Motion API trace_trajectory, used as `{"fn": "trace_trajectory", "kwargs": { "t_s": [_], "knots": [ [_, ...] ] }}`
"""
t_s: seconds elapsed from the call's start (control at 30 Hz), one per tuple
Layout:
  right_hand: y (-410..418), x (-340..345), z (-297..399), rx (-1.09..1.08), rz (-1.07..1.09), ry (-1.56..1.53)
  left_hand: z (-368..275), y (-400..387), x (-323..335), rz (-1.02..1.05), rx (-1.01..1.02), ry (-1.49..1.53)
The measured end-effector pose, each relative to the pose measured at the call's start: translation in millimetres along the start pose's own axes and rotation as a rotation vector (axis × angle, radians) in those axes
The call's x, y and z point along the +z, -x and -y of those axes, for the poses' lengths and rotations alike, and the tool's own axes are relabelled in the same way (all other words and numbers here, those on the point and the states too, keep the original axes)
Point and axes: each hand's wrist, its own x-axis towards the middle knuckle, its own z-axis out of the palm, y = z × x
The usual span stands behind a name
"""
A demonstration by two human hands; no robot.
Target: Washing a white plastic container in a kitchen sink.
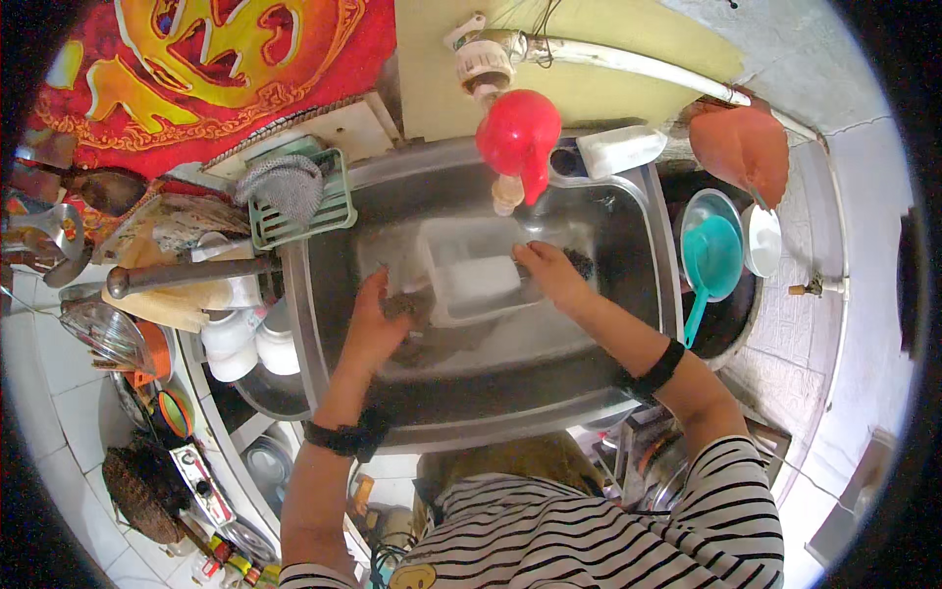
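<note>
Blurred by motion, my right hand [552, 272] reaches over a stainless steel sink [640, 294], its fingers at the right end of a white block-like item [482, 277]. Whether it grips that item is unclear. The item overlaps a translucent rectangular container [456, 239] in the basin. My left hand [375, 316] is left of the container, thumb and fingers apart, with a brownish, blurred thing [411, 308] close by its fingertips. A red rubbery piece [519, 132] covers the tap above the basin.
A green plastic rack [305, 213] with a grey mesh cloth [283, 184] sits on the sink's left corner. A white block [622, 149] lies at the back right rim. Right of the sink are a metal bowl [695, 202] and a teal ladle [712, 254]; white jars [278, 346] stand left.
</note>
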Motion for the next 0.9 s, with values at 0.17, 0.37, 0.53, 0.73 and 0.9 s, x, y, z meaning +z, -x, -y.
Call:
{"fn": "trace_trajectory", "kwargs": {
  "t_s": [0.17, 0.37, 0.53, 0.73, 0.9],
  "knots": [
    [-1.7, -3.4, -9.7, -0.008, 0.285, 0.077, -49.4, -9.6, -1.0, 0.079, 0.063, -0.003],
    [-19.8, -26.1, -16.3, -0.294, 0.325, 0.634, -53.6, -26.2, -9.7, 0.256, -0.175, -0.04],
    [-7.9, -34.2, -19.0, -0.116, 0.149, 1.382, -20.1, -21.5, 7.9, 0.15, -0.003, -0.316],
    [-35.9, -55.0, -69.5, -0.29, 0.52, 1.445, -9.3, -25.3, 24.5, 0.072, 0.199, -0.507],
    [-18.8, -51.5, -57.8, -0.457, 0.057, 1.415, 8.4, -47.6, 28.3, 0.141, -0.002, -0.383]
  ]
}}
